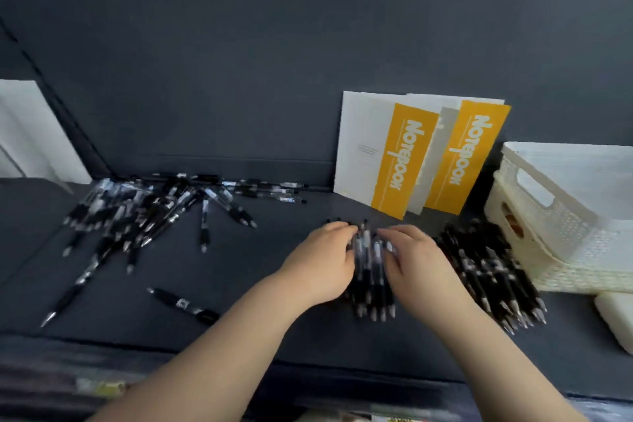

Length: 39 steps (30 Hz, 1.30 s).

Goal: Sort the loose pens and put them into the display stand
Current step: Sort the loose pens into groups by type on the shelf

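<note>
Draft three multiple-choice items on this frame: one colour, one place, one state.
1. What colour is the band on the notebooks?
A. green
B. yellow-orange
C. red

2. Where does the scattered pile of pens lie?
A. on top of the notebooks
B. inside a cup
C. on the dark surface, at the left

3. What are the left hand and right hand doing?
A. holding a bundle of pens between them
B. hanging idle at the sides
C. lifting a notebook

Answers:
1 B: both covers carry a yellow-orange strip reading Notebook.
2 C: the pile spreads over the left part of the dark surface.
3 A: the fingers of both hands curl round the bundle from either side.
</note>
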{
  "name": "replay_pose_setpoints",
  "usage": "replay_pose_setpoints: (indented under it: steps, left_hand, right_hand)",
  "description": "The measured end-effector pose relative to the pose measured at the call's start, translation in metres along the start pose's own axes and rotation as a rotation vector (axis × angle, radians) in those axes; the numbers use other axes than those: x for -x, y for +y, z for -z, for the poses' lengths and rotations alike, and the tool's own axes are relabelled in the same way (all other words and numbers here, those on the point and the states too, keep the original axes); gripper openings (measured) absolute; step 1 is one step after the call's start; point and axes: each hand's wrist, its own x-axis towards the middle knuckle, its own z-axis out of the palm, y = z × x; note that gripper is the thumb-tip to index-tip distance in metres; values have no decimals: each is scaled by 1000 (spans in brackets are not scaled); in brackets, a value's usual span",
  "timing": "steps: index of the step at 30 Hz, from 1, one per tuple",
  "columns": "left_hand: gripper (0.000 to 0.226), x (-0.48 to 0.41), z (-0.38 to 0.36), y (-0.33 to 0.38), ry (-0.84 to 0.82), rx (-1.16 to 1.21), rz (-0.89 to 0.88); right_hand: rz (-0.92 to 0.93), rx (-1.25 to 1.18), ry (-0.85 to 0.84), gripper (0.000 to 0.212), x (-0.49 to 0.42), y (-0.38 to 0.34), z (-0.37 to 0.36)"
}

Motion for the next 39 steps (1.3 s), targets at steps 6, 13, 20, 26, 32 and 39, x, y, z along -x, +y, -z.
replay_pose_setpoints:
  steps: [6,13,20,26,32,39]
  left_hand:
    - [45,56,54,-110,106,-22,276]
    - [44,85,92,-202,260,-48,480]
    - [61,72,120,-252,253,-114,565]
    - [70,47,140,-278,177,-92,606]
    - [84,21,145,-288,126,-205,577]
    - [89,1,149,-280,16,-155,555]
  right_hand:
    - [302,-78,-281,36,-23,-88,-56]
    - [486,-32,-594,29,-32,-182,-121]
    - [352,165,-563,30,-71,-210,-136]
    - [84,-30,-343,23,-111,-228,-147]
    - [-236,-250,-295,29,-144,-237,-168]
    - [-44,-37,-314,22,-150,-255,-188]
